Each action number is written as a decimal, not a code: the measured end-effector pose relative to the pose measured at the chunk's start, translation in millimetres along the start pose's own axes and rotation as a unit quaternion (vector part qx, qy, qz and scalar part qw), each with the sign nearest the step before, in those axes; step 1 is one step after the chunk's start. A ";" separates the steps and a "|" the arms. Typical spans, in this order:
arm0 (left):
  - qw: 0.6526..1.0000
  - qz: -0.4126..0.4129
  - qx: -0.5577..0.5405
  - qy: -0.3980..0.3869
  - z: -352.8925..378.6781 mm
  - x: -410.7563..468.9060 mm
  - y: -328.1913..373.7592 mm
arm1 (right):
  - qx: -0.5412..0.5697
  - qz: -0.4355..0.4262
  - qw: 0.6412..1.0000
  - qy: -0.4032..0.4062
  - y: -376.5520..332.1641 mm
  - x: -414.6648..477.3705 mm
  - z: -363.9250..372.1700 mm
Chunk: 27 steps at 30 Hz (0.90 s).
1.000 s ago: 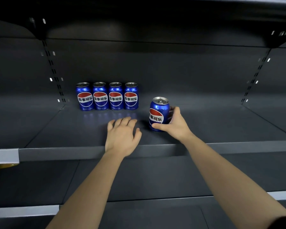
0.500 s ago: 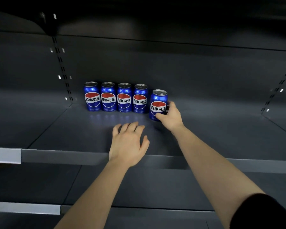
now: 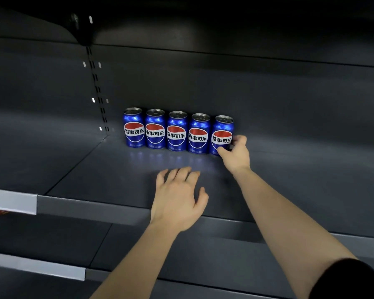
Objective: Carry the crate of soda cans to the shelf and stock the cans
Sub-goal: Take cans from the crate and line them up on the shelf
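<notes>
Right hand clamps low round a blue aluminium soda can — slick, thin-walled, likely heavy if full — last in the row of matching cans on the dark grey metal shelf, left hand spread flat.

5 cans, row running left from the fingertips of the right hand: showing glossy blue bodies, silver tops, round red/white/blue emblem w/ black characters across the white band. Shelf under the fingers: showing matte dk grey, reflecting blue glints. Edge strip: showing pale grey. Sleeve: showing black.
</notes>
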<state>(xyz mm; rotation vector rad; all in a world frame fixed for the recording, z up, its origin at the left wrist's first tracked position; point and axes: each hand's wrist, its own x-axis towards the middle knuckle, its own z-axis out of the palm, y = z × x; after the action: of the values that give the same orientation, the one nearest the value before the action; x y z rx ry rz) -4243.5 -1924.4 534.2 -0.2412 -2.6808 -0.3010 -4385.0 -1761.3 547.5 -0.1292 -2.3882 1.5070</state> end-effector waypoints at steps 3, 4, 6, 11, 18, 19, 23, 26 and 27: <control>1.000 -0.004 -0.005 -0.001 0.1 0.0 0.1 | -0.018 -0.015 1.000 0.010 5.6 -1.2 3.9; 1.000 -0.005 -0.006 0.001 0.4 -0.1 0.1 | -0.026 -0.019 0.999 0.014 6.5 -1.5 4.8; 1.000 -0.007 -0.008 0.002 0.7 -0.1 0.2 | -0.041 -0.022 0.999 0.019 7.0 -1.1 6.0; 1.000 -0.006 -0.013 0.003 -1.4 1.1 0.5 | -0.064 -0.015 0.998 0.010 4.3 -2.7 5.0; 1.000 0.010 -0.017 0.006 -0.8 0.7 0.0 | -0.066 0.017 0.997 -0.038 -4.6 -22.8 -5.9; 1.000 0.016 -0.018 0.006 -1.2 0.3 -0.3 | -0.070 0.017 0.996 -0.044 -6.0 -28.7 -8.6; 0.998 0.046 -0.045 -0.003 -5.6 -2.6 -3.9 | -0.102 0.002 0.993 -0.064 -14.5 -60.4 -20.7; 0.992 0.053 -0.110 0.012 -10.9 -13.7 -6.4 | -0.107 -0.018 0.993 -0.051 -21.4 -89.1 -29.9; 0.989 0.051 -0.135 0.021 -12.2 -20.8 -7.6 | -0.103 -0.024 0.994 -0.041 -24.1 -100.5 -32.9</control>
<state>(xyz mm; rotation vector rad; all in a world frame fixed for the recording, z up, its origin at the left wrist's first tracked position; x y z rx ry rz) -4221.7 -1937.3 534.6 -0.4463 -2.5714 -0.6297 -4277.5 -1767.6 560.6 -0.0558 -2.5884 1.2634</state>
